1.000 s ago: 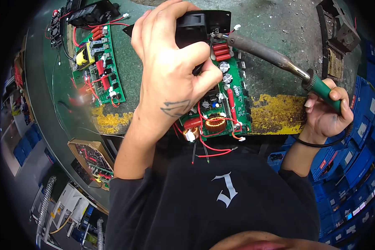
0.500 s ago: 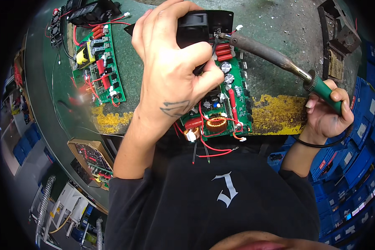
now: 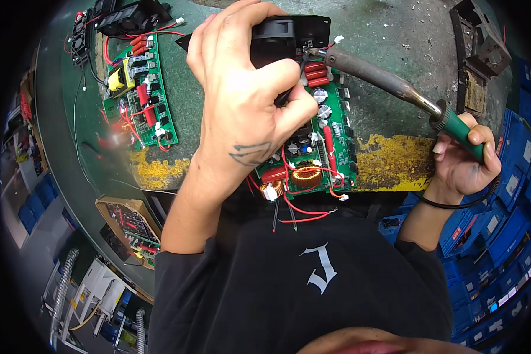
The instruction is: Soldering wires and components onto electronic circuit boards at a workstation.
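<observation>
In the head view, the left hand (image 3: 245, 97) reaches up toward 11 o'clock, its fingers bent over a black fan panel (image 3: 312, 28) near 12 o'clock. This grip is closed on the panel; thumb and forefinger also come together over something dark, too hidden to identify. The right hand (image 3: 467, 160), at 3 o'clock, has its grip wrapped round the green handle of a soldering iron (image 3: 389, 82), which points toward 10 o'clock. The iron's tip lies at a small metal terminal (image 3: 308, 46) on the panel's lower right; whether it actually touches is too small to tell.

Beneath the left hand, on the table (image 3: 392, 162), lies a green circuit board (image 3: 340, 141), with red capacitors (image 3: 317, 75) just below the tip. A second board (image 3: 166, 109) lies well apart at 10 o'clock.

Compared with a second ago, panel, board and iron tip have shifted very slightly toward 3 o'clock; over the last half second almost nothing has moved. I judge this as steady soldering work at that terminal, with the joint's condition not discernible.
</observation>
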Tool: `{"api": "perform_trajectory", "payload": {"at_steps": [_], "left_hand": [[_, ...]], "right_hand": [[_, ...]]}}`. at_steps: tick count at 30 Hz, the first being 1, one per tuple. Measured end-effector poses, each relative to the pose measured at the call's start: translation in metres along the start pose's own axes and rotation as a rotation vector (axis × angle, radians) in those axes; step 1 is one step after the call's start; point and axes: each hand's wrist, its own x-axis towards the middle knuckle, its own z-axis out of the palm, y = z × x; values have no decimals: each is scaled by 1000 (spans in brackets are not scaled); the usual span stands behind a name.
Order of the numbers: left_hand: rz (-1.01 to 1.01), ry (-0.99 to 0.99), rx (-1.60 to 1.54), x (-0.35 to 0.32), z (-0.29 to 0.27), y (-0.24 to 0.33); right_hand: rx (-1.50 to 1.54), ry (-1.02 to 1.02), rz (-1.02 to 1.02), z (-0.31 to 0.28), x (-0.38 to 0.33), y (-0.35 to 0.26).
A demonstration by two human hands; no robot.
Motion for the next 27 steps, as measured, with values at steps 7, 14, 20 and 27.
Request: {"api": "perform_trajectory", "payload": {"at_steps": [7,14,20,27], "left_hand": [[67,-35,90,-1,-3,1],[116,-52,124,-1,-4,1],[117,-61,132,-1,-3,1],[125,-46,123,-1,-4,0]], "right_hand": [[-7,-2,-1,1,0,-1],[-16,-10,-1,3,0,-2],[-29,-14,-2,3,0,-3],[-52,8,-42,8,-4,-2]]}}
